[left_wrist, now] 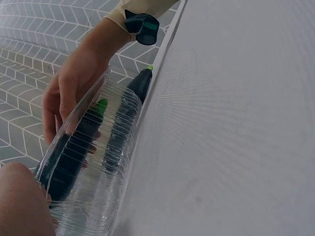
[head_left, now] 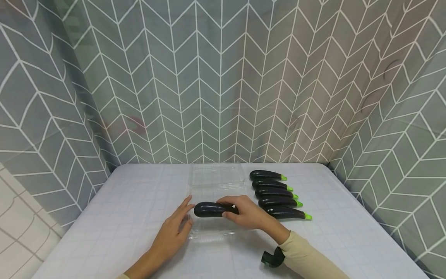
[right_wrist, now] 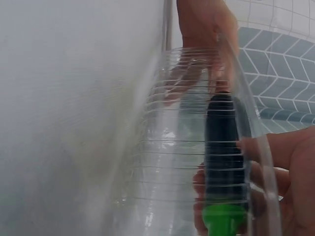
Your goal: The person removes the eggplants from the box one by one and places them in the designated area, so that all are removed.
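A dark eggplant [head_left: 210,209] lies level over the bottom half of a clear plastic clamshell container [head_left: 211,234]. My right hand [head_left: 245,212] grips it near its stem end, thumb on the near side and fingers on the far side. Beside the container's left edge is my left hand [head_left: 172,230], fingers spread and relaxed, close to the eggplant's rounded tip; whether they touch it, I cannot tell. Through the ribbed clear wall, the right wrist view shows the held eggplant [right_wrist: 224,142] with its green stem [right_wrist: 224,220].
Several eggplants [head_left: 277,192] lie stacked in a row on the table to the right, green stems pointing right. The container's raised lid [head_left: 216,176] extends toward the back edge. A black device [head_left: 273,257] is worn at my right wrist. Patterned curtains [head_left: 219,85] surround the white table [head_left: 132,201].
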A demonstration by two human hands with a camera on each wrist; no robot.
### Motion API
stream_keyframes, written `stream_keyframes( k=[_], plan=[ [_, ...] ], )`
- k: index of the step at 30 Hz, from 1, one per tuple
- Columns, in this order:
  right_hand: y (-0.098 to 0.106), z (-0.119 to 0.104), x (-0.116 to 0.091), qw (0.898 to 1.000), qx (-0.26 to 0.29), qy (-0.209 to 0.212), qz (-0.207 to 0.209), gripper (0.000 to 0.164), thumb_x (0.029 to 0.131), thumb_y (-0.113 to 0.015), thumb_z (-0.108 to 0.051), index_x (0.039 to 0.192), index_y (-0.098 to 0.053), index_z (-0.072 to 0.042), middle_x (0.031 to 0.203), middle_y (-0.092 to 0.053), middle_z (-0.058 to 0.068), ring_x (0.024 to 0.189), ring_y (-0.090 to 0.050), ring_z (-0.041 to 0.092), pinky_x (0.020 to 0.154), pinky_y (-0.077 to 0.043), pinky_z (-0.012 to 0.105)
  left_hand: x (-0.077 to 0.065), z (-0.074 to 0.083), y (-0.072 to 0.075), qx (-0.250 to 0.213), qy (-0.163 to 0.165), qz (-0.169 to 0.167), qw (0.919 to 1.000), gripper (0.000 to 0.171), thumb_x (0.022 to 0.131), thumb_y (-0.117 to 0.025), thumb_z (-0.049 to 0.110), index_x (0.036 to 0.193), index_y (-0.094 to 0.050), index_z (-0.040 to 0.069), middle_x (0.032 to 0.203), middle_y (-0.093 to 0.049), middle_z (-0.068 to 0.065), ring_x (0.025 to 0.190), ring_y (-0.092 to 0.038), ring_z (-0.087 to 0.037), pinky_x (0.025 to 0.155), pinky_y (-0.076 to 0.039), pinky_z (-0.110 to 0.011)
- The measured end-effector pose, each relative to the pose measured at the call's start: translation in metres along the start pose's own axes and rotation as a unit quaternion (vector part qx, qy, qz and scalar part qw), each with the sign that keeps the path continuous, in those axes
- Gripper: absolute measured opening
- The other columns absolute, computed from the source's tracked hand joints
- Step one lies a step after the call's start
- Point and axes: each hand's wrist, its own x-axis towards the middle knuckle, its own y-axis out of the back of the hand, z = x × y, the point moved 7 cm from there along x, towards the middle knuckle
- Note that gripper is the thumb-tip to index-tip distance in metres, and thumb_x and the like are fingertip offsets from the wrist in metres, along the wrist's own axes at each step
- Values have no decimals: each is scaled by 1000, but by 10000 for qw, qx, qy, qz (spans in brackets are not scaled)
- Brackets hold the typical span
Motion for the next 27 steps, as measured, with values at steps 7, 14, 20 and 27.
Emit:
stream_keyframes(
  k=[7,14,20,27],
  plan=[
    [7,-5,-3,10000,17,-50,42,35,98,-71,-10,132,-69,-9,115,-73,-3,95,-63,7,88,-55,30,1,1,1,-9,-53,47,10000,46,98,-65,6,143,-60,8,164,-38,1,114,-69,-27,99,-53,-52],
    [14,-10,-9,9999,10,-6,132,35,98,-70,-10,133,-69,-10,119,-72,-2,100,-64,8,92,-55,34,0,3,1,29,-142,140,9998,47,97,-65,4,143,-60,7,163,-40,-2,112,-70,-29,98,-53,-52],
    [23,-13,-14,9996,-129,85,244,37,98,-70,-10,135,-68,-8,126,-71,1,111,-65,12,98,-54,38,-1,4,2,87,-227,175,9996,46,97,-66,3,143,-61,10,163,-40,0,111,-70,-23,97,-54,-49],
    [31,-12,-19,9987,-248,194,391,37,98,-70,-10,135,-67,-8,128,-71,2,113,-65,13,95,-55,41,0,3,1,51,-114,132,9998,47,97,-65,4,143,-60,10,164,-39,2,112,-70,-26,99,-53,-51]
  ],
)
